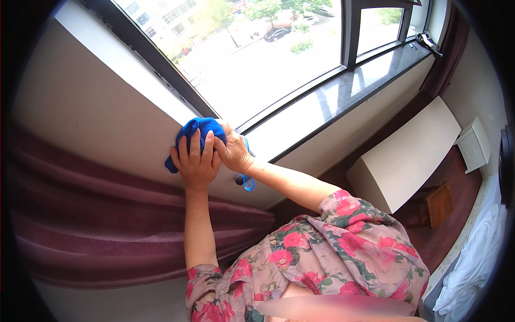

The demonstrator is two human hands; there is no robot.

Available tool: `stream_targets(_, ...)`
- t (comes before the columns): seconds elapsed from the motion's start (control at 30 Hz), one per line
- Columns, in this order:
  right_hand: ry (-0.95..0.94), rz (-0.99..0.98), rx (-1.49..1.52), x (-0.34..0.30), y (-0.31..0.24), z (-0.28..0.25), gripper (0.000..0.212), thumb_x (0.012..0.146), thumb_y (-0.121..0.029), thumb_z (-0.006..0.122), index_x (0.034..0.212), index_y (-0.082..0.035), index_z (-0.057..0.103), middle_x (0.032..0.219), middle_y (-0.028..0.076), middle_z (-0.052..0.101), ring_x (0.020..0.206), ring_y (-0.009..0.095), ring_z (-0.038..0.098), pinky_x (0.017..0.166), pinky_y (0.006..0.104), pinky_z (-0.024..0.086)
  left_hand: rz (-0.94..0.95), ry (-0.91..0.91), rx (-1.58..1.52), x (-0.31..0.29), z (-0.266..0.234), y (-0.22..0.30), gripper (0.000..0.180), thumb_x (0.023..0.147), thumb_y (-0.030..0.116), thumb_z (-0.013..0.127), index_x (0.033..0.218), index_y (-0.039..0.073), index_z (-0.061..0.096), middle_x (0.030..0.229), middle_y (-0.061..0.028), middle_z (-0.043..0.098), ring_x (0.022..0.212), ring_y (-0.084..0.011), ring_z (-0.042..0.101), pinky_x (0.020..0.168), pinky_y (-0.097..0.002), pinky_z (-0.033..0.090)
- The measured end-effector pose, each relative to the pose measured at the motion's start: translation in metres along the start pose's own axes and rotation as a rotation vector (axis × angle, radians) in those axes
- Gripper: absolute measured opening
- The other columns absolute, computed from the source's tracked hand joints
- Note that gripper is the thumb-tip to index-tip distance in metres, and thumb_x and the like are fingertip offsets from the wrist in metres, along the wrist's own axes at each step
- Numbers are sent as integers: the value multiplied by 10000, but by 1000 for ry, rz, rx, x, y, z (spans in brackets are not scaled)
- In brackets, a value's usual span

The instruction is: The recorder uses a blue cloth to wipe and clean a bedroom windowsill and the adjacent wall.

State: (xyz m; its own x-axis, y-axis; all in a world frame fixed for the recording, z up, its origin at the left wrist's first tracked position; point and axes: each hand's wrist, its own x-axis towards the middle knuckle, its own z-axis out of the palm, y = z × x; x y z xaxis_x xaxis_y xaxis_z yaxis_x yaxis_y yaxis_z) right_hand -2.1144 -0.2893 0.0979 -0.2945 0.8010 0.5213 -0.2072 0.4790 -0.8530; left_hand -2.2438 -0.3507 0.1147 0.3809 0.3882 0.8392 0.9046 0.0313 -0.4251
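A bunched blue cloth (206,129) is gathered against the wall corner beside the window frame, and both hands are on it. My left hand (197,165) is closed over its near side, fingers pointing up, with a fold of cloth hanging past the thumb side's opposite edge. From the right, my right hand (235,150) grips the cloth, its fingers touching those of the left. Just below my right wrist shows a bright blue loop (248,183) next to a small dark round piece; what they belong to is hidden.
A large dark-framed window (268,70) rises ahead, with a glossy sill (343,88) running right. Purple curtain (123,214) hangs at left. To the right stand a long pale desk (407,155), a wooden stool (440,205), a small white cabinet (473,144) and white bedding (472,252).
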Motion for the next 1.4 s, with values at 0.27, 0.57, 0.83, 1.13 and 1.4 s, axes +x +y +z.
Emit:
stream_targets(0.27, -19, -45, 36, -16, 20, 1, 478, 988, -375, 557, 1353, -91, 437, 1131, 241, 646, 1031, 445, 651, 873, 471, 526, 32, -16, 11, -24, 3, 8, 400, 993, 431, 488, 1330, 264, 623, 1445, -62, 528, 1355, -346, 439, 1161, -560, 208)
stream_targets(0.57, -19, -36, 19, -29, 37, 2, 482, 991, -387, 553, 1363, -104, 435, 1145, 233, 644, 1041, 453, 641, 869, 478, 526, 41, -35, 8, -44, 6, 15, 417, 983, 431, 508, 1339, 236, 602, 1428, -98, 527, 1328, -385, 452, 1120, -591, 254)
stream_targets(0.83, -33, -166, -263, -41, 35, -9, 544, 907, -353, 696, 1338, -100, 483, 1094, 197, 634, 975, 428, 648, 784, 476, 551, 23, -115, -37, -84, 10, 15, 438, 970, 436, 544, 1286, 136, 592, 1384, -163, 542, 1286, -440, 475, 1066, -646, 305)
stream_targets(1.13, -115, -274, -627, -48, 29, -16, 495, 833, -368, 755, 1135, -22, 572, 935, 169, 648, 820, 344, 692, 656, 422, 572, -20, -194, -107, -112, 7, 17, 431, 956, 347, 608, 1284, 71, 556, 1400, -213, 523, 1285, -475, 470, 1048, -677, 323)
stream_targets(1.4, -180, -247, -727, -51, 20, -19, 432, 819, -397, 753, 929, -13, 589, 764, 149, 663, 668, 317, 693, 578, 400, 561, -84, -273, -196, -110, -8, 23, 468, 948, 274, 617, 1350, 51, 527, 1418, -206, 520, 1299, -455, 474, 1075, -648, 326)
